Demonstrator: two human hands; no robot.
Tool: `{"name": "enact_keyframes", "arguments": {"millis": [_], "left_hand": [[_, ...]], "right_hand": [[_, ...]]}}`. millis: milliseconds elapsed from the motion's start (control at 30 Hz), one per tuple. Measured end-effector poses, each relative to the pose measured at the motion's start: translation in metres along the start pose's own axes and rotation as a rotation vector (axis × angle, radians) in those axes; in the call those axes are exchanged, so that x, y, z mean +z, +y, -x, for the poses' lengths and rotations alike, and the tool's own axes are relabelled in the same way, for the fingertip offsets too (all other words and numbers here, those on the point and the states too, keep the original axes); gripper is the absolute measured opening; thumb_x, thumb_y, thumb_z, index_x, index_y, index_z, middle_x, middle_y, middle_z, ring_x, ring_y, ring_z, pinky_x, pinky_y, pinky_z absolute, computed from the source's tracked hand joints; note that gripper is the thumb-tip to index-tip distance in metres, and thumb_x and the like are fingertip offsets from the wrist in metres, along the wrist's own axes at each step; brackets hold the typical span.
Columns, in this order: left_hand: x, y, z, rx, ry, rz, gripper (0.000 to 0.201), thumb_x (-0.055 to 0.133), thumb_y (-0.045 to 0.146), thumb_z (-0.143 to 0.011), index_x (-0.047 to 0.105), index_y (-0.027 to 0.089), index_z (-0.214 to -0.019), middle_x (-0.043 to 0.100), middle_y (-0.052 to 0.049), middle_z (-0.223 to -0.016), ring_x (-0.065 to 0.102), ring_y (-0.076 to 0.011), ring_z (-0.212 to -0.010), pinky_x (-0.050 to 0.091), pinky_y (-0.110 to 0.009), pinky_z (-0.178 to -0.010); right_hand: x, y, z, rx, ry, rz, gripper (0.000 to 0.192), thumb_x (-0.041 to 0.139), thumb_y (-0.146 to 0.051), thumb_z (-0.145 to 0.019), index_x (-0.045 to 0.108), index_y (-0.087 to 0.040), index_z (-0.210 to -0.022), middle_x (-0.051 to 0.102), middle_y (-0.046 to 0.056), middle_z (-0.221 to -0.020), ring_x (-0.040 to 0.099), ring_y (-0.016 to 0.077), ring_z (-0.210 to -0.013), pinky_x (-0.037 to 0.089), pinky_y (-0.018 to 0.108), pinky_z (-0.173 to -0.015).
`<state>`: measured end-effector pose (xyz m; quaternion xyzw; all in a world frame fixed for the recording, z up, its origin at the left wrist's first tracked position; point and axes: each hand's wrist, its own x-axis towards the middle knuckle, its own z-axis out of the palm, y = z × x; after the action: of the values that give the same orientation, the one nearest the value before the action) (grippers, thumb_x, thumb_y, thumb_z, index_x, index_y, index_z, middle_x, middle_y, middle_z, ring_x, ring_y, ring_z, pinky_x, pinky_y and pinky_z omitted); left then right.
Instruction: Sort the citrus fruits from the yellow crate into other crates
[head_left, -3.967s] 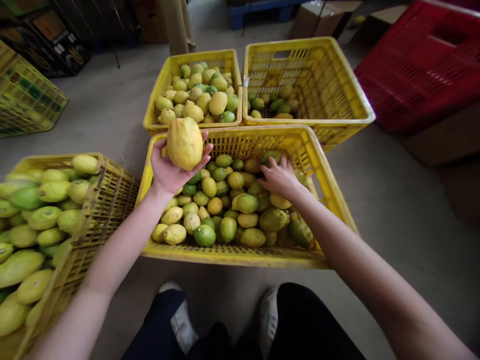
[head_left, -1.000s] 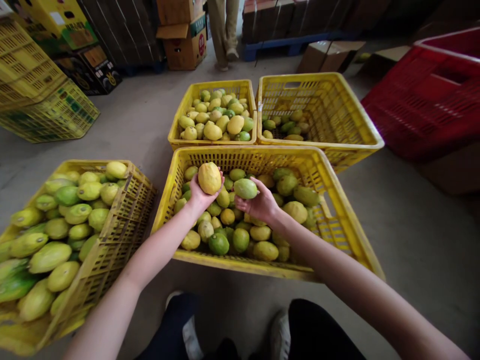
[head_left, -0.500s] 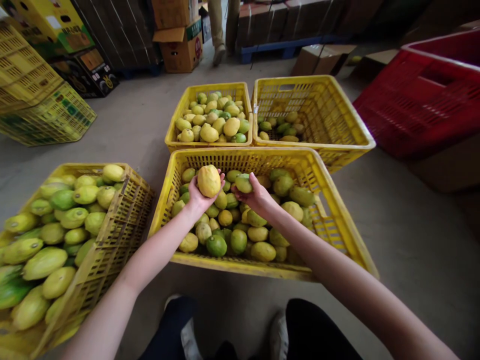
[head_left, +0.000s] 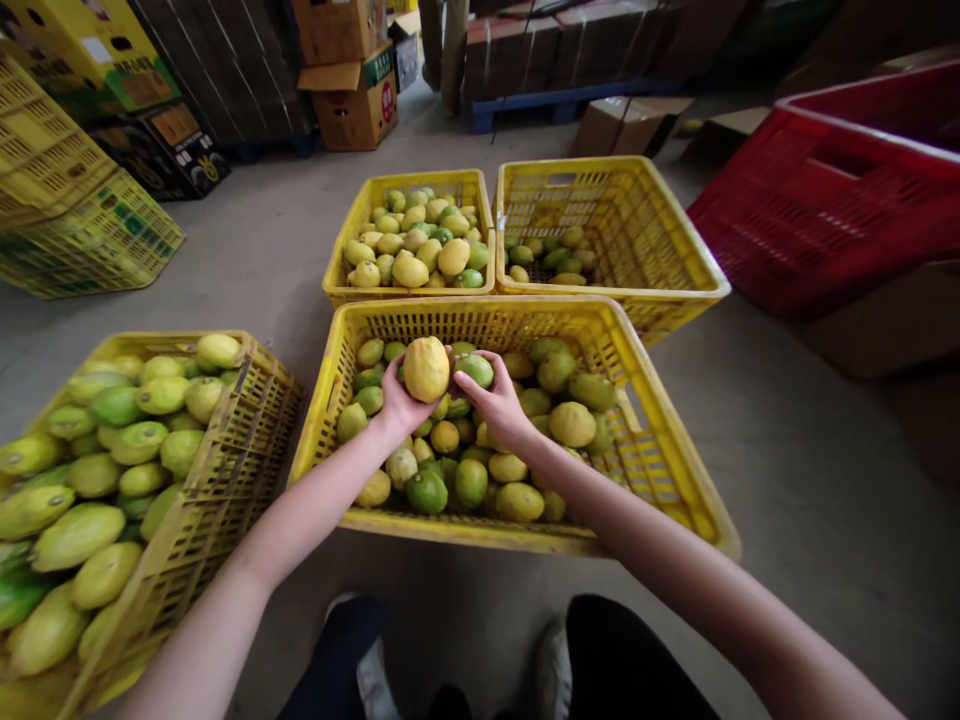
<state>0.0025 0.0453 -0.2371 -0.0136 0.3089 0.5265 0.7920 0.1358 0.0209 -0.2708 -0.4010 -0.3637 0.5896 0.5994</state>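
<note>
The hands have drawn together since a second ago: the left hand (head_left: 397, 400) cups a yellow lemon (head_left: 426, 368), the right hand (head_left: 499, 408) grips a green lemon (head_left: 475, 370), the two fruits nearly touching above the near crate (head_left: 525, 312). Beyond that crate sit a full crate (head_left: 409, 182) and a nearly bare crate (head_left: 600, 170); left of it, a heaped crate (head_left: 247, 420). Nothing blocks either hand.

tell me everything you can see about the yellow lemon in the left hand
The lemon is large, rounded and mostly yellow, with a bumpy, slightly mottled rind and a blunt tip pointing up. It looks whole and firm. The left hand cups it from below and behind, held up over the near crate of mixed yellow and green fruit. On its right side it is close to or touching the smaller green fruit held in the right hand.
</note>
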Motion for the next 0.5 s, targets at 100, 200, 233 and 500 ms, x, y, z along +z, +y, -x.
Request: {"name": "enact_keyframes", "arguments": {"millis": [100,200,233,500], "left_hand": [[0.001,0.004,0.002,-0.011,0.018,0.040,0.048,0.039,0.038,-0.094,0.060,0.012,-0.129,0.075,-0.013,-0.100,0.070,-0.0304,-0.104,0.058,-0.045,-0.089],[0.001,0.008,0.002,-0.018,0.032,0.075,0.052,0.040,0.041,-0.095,0.056,0.013,-0.135,0.074,-0.014,-0.100,0.070,-0.0288,-0.101,0.059,-0.042,-0.085],[0.001,0.010,0.002,-0.022,0.033,0.082,0.053,0.039,0.042,-0.095,0.056,0.012,-0.136,0.074,-0.014,-0.099,0.071,-0.0275,-0.097,0.060,-0.040,-0.081],[-0.003,0.018,-0.004,-0.004,0.028,0.128,0.056,0.038,0.046,-0.097,0.056,0.010,-0.135,0.073,-0.014,-0.096,0.072,-0.0237,-0.083,0.061,-0.033,-0.069]], "right_hand": [[-0.003,-0.003,-0.004,0.039,0.021,-0.088,0.051,0.088,-0.038,-0.063,0.052,-0.028,-0.097,0.067,-0.007,-0.080,0.065,0.0125,-0.064,0.060,0.028,-0.068],[-0.008,-0.005,-0.010,0.094,0.086,-0.209,0.044,0.086,-0.035,-0.063,0.054,-0.027,-0.092,0.068,-0.007,-0.084,0.068,0.0137,-0.066,0.062,0.031,-0.069],[-0.010,-0.006,-0.013,0.117,0.109,-0.255,0.040,0.084,-0.035,-0.064,0.054,-0.027,-0.090,0.069,-0.006,-0.085,0.068,0.0149,-0.069,0.062,0.032,-0.069],[-0.027,-0.015,-0.027,0.282,0.162,-0.358,0.024,0.072,-0.042,-0.076,0.060,-0.025,-0.087,0.071,0.002,-0.077,0.071,0.0232,-0.074,0.063,0.039,-0.067]]}}
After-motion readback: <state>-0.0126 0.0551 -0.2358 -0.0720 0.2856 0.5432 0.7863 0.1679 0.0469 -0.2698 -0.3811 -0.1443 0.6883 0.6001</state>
